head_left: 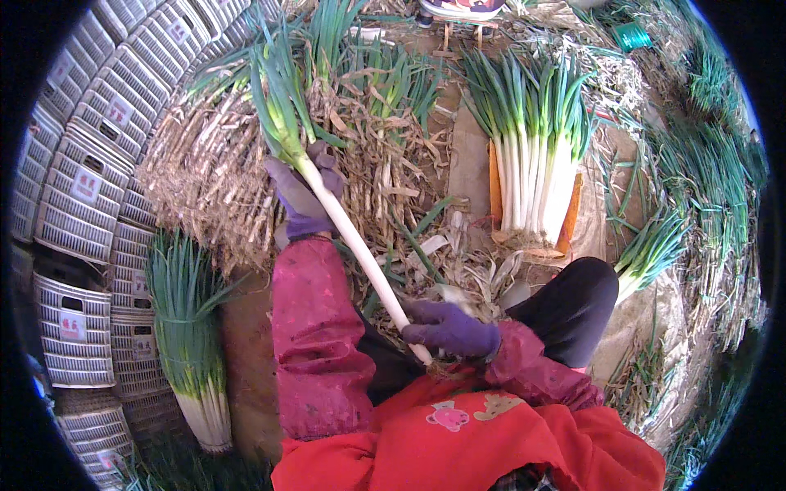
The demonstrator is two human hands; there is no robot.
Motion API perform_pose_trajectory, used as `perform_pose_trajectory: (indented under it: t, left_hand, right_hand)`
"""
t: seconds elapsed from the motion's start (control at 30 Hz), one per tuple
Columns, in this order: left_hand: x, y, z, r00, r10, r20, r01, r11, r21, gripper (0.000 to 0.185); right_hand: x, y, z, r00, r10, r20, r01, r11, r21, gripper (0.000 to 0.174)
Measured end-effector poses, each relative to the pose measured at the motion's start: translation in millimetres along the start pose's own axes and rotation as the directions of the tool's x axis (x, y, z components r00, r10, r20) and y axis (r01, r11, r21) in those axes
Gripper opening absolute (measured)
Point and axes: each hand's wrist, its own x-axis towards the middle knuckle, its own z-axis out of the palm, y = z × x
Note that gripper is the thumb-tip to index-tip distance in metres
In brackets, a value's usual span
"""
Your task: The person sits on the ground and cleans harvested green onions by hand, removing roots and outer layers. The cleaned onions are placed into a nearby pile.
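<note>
A long Welsh onion (359, 248) slants across my front, its green leaves pointing away and its rooted white end close to my lap. My left hand (307, 190), in a purple and grey glove, grips it where white turns to green. Around the lower white stalk, just above the roots, are the fingers of my purple-gloved right hand (454, 328). The white shank between the hands looks smooth and bare. Beyond my hands lies a pile of untrimmed Welsh onions (209, 159) with dry brown skins and roots.
Cleaned Welsh onions (531, 178) lie bunched on an orange holder (572, 212) at the right. A tied bundle (190, 350) stands beside stacked plastic crates (73, 184) on the left. Peeled husks (473, 261) litter the ground. More green onions (706, 184) line the far right.
</note>
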Motion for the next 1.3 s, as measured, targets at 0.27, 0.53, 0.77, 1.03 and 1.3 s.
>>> perform_pose_trajectory:
  t: [0.27, 0.53, 0.77, 1.03, 1.3]
  left_hand:
    - [2.4, -31.0, -2.7, 0.996, -0.077, -0.038, 0.083, 0.978, 0.191, 0.02]
    - [8.2, -85.2, 128.5, 0.993, -0.045, 0.114, 0.011, 0.96, 0.278, 0.035]
    - [-48.9, -124.8, 265.3, 0.824, -0.052, 0.564, -0.352, 0.733, 0.582, 0.038]
    - [-78.5, -145.5, 186.6, 0.813, -0.539, 0.217, 0.041, 0.426, 0.904, 0.035]
    - [-83.6, -138.6, 90.0, 0.793, -0.598, -0.118, 0.345, 0.28, 0.896, 0.038]
  right_hand:
    - [-75.1, 16.2, -14.7, 0.973, -0.146, -0.176, 0.127, 0.985, -0.118, 0.033]
    - [-116.6, 8.4, -49.0, 0.917, 0.083, -0.39, -0.016, 0.985, 0.17, 0.047]
    - [-166.4, -21.4, -164.0, 0.6, -0.443, -0.666, 0.264, 0.896, -0.358, 0.047]
    - [-137.5, 41.8, -313.3, 0.476, -0.162, -0.864, 0.223, 0.973, -0.059, 0.044]
    - [-52.4, 203.4, -352.7, 0.327, 0.219, -0.919, -0.128, 0.974, 0.187, 0.028]
